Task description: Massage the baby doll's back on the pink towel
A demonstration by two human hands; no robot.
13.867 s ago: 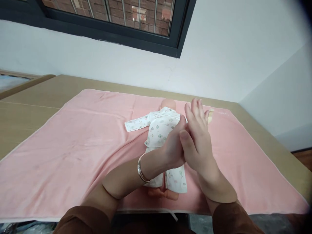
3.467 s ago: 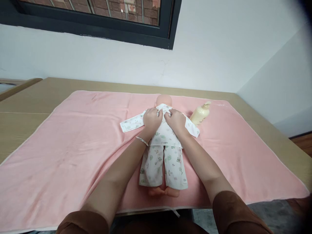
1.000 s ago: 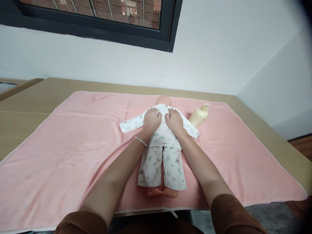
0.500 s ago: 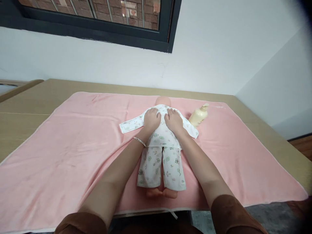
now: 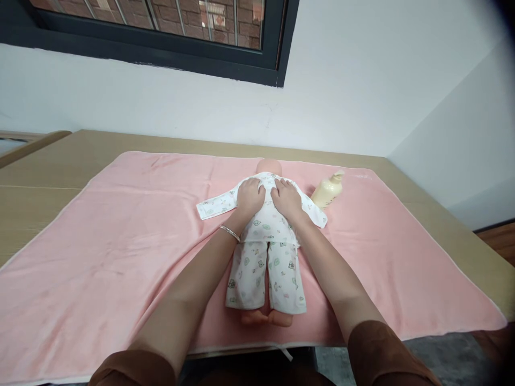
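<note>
The doll (image 5: 272, 237) lies on the plush pink blanket (image 5: 100, 241), in a thin printed shirt (image 5: 269, 221). The left hand (image 5: 250, 197) and right hand (image 5: 287, 198), more bunched seconds ago, now rest flatter on it, fingers loosely curved, seemingly gripping nothing, giving broader contact; rightward sits a glossy, rounded bottle (image 5: 328, 192).

You are wearing a brown fabric left sleeve (image 5: 134, 368) and a matching brown fabric right sleeve (image 5: 380, 351), both ending partway down the arms (image 5: 189, 292) and the left one creasing into soft folds near its edge. A slim, round, silver-coloured metal bangle (image 5: 230, 232) is circling your left wrist (image 5: 237, 220), shining a little, while your left hand (image 5: 250, 197) and right hand (image 5: 287, 198) are showing bare
</note>
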